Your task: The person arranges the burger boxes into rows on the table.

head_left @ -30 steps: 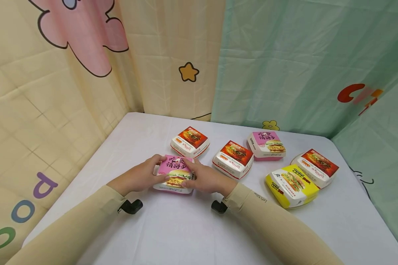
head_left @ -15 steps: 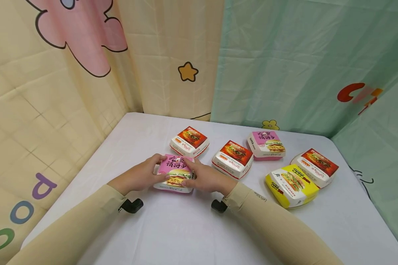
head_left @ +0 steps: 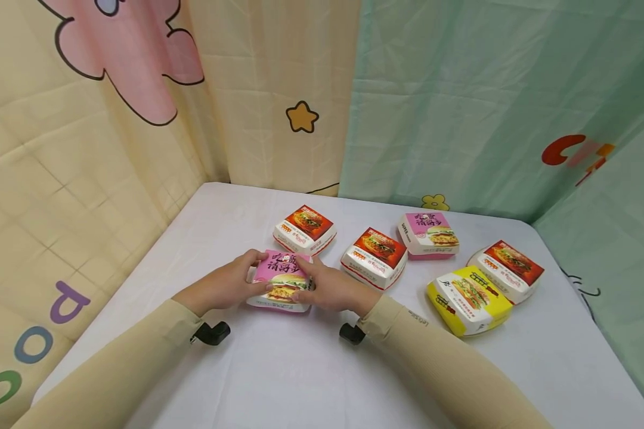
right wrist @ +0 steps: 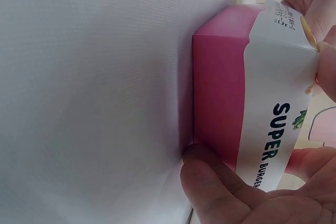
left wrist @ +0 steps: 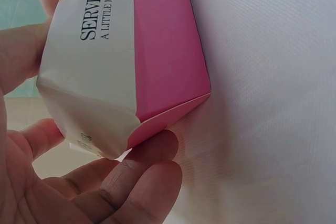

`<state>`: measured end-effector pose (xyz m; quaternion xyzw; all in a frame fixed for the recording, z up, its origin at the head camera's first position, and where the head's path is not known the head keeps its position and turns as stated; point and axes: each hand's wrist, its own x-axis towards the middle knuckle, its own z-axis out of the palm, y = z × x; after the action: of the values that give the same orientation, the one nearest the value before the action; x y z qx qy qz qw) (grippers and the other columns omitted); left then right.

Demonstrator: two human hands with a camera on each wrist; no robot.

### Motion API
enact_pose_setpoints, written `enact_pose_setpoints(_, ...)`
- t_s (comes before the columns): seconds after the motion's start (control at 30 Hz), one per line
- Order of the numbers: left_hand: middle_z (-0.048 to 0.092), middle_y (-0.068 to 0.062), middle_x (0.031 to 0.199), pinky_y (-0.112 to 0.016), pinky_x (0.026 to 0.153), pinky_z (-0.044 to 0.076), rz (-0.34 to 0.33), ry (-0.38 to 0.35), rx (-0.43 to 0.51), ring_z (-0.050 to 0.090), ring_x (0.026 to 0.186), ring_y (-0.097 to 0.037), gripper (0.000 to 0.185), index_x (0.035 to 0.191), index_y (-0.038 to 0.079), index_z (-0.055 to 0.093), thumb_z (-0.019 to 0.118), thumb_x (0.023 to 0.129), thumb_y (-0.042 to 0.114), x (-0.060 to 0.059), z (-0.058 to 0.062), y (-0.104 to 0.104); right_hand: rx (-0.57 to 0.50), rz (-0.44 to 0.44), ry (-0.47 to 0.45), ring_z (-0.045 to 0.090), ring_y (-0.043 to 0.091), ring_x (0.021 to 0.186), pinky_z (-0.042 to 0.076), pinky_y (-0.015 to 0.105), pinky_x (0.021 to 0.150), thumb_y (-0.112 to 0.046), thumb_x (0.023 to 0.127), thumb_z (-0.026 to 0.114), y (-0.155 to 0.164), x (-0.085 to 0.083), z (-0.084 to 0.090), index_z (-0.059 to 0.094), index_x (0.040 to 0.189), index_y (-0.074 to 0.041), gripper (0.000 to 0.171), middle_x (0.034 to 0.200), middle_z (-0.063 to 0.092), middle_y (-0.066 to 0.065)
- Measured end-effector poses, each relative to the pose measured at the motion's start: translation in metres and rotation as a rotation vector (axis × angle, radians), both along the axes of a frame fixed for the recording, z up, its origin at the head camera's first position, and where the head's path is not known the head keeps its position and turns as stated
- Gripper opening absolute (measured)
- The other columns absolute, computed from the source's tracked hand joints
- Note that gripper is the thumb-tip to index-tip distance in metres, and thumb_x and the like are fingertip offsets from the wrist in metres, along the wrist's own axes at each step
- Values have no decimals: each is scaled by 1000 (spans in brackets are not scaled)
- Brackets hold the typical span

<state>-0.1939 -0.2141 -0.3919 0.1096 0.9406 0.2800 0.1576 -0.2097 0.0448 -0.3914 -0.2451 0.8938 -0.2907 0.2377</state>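
Note:
A pink and white burger box [head_left: 283,281] with a burger picture on its lid sits on the white table between both hands. My left hand [head_left: 235,283] grips its left side, thumb and a finger on the lid. From the right, my right hand [head_left: 333,286] holds the opposite side the same way. In the left wrist view the box [left wrist: 94,51] shows its closed side, with the left fingers [left wrist: 142,187] curled round the far corner. The right wrist view has the box [right wrist: 220,87] low on the cloth, right fingers [right wrist: 215,187] against its lower side.
Behind the hands stand two red and white burger boxes [head_left: 305,229] [head_left: 375,257] and another pink one [head_left: 428,234]. At the right, a yellow box [head_left: 469,300] leans against a red and white box [head_left: 507,269]. Curtains [head_left: 279,71] enclose the table [head_left: 279,381].
The head view has shifted very slightly. Both hands keep the same hold on the pink box, and the other boxes stay in place.

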Motion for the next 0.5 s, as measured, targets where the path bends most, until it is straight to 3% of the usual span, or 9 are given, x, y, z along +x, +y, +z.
enact_pose_setpoints(0.5, 47, -21, 160, -64, 116, 42, -2, -7, -9, 48, 146, -41, 80, 156, 12, 38, 71, 97, 55, -1, -1, -2, 43, -9, -12, 41, 37, 152, 38, 55, 123, -50, 100, 68, -3, 0, 2, 18, 170, -30, 88, 176, 7, 21)
